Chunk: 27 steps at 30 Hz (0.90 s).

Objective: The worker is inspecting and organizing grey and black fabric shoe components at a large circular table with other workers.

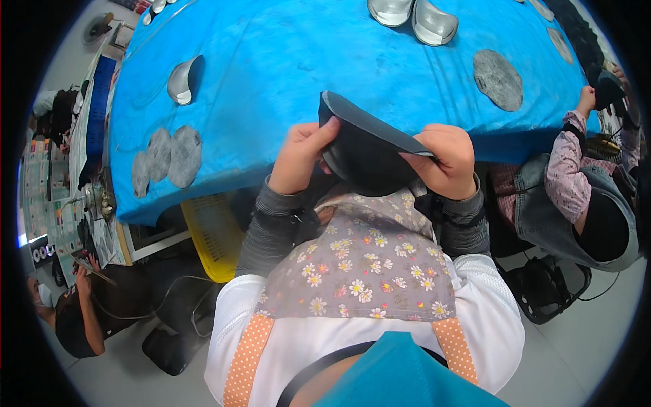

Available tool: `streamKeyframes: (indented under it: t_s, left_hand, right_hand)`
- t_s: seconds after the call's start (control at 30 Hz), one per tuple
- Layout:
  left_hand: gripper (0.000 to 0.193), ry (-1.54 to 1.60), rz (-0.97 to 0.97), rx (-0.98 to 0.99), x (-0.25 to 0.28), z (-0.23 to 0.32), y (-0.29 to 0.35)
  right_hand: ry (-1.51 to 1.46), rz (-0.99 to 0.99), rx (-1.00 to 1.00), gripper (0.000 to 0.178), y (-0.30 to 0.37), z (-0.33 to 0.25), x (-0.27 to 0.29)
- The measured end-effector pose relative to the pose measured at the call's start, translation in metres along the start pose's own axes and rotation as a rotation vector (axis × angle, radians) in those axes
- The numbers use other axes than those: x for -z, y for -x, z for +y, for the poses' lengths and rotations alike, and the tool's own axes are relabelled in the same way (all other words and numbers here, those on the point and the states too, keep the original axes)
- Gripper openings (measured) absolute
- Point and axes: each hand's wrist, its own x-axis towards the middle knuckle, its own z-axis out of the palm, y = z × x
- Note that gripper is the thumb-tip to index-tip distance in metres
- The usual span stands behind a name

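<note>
A black, curved, shell-like piece [373, 159] with a thick edge is held up between my two hands, just in front of the table's near edge. My left hand [298, 157] grips its left end, thumb on the outer side and fingers behind. My right hand [447, 163] pinches the rim at the right end. The inside of the piece and some of my fingers are hidden. On the blue-covered table [285, 68] beyond lie silver-grey curved shells [435, 26], with another such shell [182, 81] at the left.
Grey fuzzy oval pads [186, 156] lie at the table's left, and another pad [498, 80] at the right. A yellow plastic basket [213, 237] stands below the table edge. At right, a person in a pink sleeve [568, 169] holds a black piece [608, 88]. Another person [88, 312] is at lower left.
</note>
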Motion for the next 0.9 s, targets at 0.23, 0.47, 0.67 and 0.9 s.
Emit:
streamKeyframes:
  t_s: [0.23,0.47,0.67,0.9]
  left_hand:
    - [0.044,0.155,0.157,-0.171,-0.014,-0.005,-0.004]
    - [0.044,0.078,-0.269,-0.049,-0.024,0.005,0.002]
    - [0.021,-0.099,0.159,-0.213,-0.028,0.024,0.002]
    - [0.032,-0.199,0.203,-0.274,-0.045,0.018,-0.007]
  right_hand:
    - [-0.142,0.181,-0.168,0.005,0.003,0.001,-0.011]
    - [0.046,0.461,-0.338,0.010,0.000,-0.002,-0.033]
    - [0.052,0.410,-0.319,0.021,-0.003,0.005,-0.043]
    - [-0.742,0.389,-0.775,0.036,-0.013,-0.012,-0.069]
